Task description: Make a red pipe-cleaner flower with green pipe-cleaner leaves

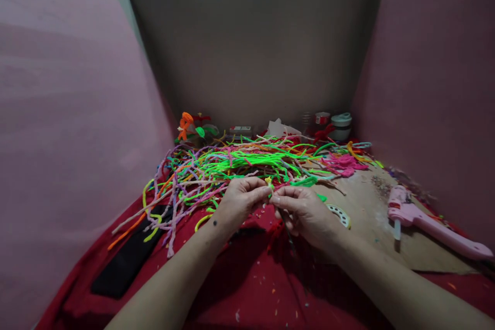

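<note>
My left hand point(243, 200) and my right hand point(307, 212) meet at the middle of the work area, fingertips nearly touching. Between them rises a small yellow tuft point(268, 181), apparently pipe cleaner, pinched by my left thumb and forefinger. My right hand is closed too, with a thin dark stem point(291, 241) running down below its fingers. Fuzzy red strands point(275, 234) hang beside that stem; whether they are joined to it is unclear. Just behind my hands lies a large loose heap of pipe cleaners point(251, 162), mostly bright green, with purple, pink and orange ones.
At right a pink glue gun point(429, 221) rests on a brown board point(371, 237). A white ring-shaped piece with holes point(340, 215) lies by my right wrist. On the red cloth point(232, 299), a black flat object point(126, 263) sits left. Behind stand an orange flower point(185, 125) and lidded cup point(341, 126).
</note>
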The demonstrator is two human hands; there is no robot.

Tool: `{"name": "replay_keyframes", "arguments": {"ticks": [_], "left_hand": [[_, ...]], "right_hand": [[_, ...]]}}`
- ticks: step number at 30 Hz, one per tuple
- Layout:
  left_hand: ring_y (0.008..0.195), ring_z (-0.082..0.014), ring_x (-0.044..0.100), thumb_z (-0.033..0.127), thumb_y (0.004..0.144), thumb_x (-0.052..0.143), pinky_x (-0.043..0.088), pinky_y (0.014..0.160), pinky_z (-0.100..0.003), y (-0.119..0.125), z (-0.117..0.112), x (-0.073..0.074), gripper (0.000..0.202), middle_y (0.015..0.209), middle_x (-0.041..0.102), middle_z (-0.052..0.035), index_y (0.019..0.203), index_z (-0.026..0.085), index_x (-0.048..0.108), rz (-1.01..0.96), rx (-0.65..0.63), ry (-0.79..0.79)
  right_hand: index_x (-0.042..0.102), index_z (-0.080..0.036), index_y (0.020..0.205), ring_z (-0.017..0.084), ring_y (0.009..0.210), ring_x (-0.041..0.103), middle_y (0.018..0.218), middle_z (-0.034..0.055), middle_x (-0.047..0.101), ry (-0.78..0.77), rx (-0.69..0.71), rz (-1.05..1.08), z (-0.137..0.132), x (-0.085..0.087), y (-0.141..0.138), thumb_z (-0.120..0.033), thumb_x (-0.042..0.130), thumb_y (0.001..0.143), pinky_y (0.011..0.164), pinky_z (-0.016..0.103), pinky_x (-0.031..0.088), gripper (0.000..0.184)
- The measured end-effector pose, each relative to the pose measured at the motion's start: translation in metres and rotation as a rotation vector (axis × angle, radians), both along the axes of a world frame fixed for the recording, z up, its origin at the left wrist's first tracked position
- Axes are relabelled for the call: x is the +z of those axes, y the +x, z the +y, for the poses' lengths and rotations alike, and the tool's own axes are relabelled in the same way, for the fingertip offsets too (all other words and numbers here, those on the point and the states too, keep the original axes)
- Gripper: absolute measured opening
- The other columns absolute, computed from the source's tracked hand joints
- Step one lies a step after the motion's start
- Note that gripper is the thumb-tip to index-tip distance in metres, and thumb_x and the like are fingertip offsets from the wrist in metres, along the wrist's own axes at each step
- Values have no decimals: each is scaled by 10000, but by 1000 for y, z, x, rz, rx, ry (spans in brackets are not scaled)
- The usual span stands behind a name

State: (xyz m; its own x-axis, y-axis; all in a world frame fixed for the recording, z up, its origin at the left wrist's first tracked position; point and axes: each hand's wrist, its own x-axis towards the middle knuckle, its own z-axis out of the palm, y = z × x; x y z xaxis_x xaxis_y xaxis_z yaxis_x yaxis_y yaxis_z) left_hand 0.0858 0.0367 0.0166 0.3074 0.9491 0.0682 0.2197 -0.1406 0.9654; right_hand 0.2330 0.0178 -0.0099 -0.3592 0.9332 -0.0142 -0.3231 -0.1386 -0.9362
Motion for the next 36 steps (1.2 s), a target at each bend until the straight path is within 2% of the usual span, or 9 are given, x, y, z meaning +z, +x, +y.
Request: {"name": "replay_keyframes", "arguments": {"ticks": [4,8,11,13,17,23,28,32,36], "left_hand": [[464,-62,354,340,752,542,276,453,-192,-10,-7,12,238,514,437,46,620,142,553,152,38,58],[558,-88,443,341,775,518,344,519,-200,-52,-26,27,191,635,521,23,727,164,567,360,-41,96],[698,-129,502,270,791,493,385,631,-234,-85,-41,20,130,769,577,-10,812,181,586,717,-216,159],[775,-155,497,211,795,469,381,698,-270,-96,-47,6,129,868,578,-37,865,190,576,958,-180,288],[770,-171,468,171,836,374,367,706,-300,-94,-53,-22,174,897,551,-72,862,182,545,1159,-140,477],[635,-164,438,289,798,439,329,590,-283,-108,-44,-32,116,739,531,-45,745,192,475,1248,-157,598],[548,-145,428,200,803,357,310,531,-262,-114,-44,-30,100,635,490,-5,707,212,380,1262,22,602],[585,-165,471,160,797,319,349,548,-278,-89,-45,-19,81,711,532,-45,813,190,393,1288,116,605],[651,-198,515,93,758,340,374,599,-305,-64,-37,-10,145,739,563,-81,849,161,429,1388,131,640]], "right_hand": [[525,-151,651,21,288,359,511,-45,558,17,44,17,1,-3,2,-313,637,702,262,137,255,204],[541,-153,704,25,315,400,566,-37,590,-22,58,53,5,-4,6,-320,662,687,274,136,303,207],[557,-151,720,26,321,413,592,-26,606,-54,83,74,7,-5,8,-317,671,685,272,138,315,204],[572,-145,722,25,317,410,581,-23,599,-72,107,79,8,-5,8,-304,675,684,267,135,306,194],[617,-133,819,23,323,406,579,-19,587,-82,171,105,6,-6,8,-271,662,696,267,127,301,189],[622,-130,799,30,321,414,583,-2,603,-56,157,134,5,-5,10,-227,633,693,273,131,308,144],[633,-119,791,28,315,409,575,2,602,-39,141,130,6,-3,11,-223,617,696,270,132,300,141],[627,-130,746,31,317,424,579,1,609,-52,155,144,6,-4,11,-223,618,696,271,127,305,106],[614,-122,716,37,304,417,529,-7,590,-65,178,155,8,-3,11,-224,613,674,265,129,310,110]]}}
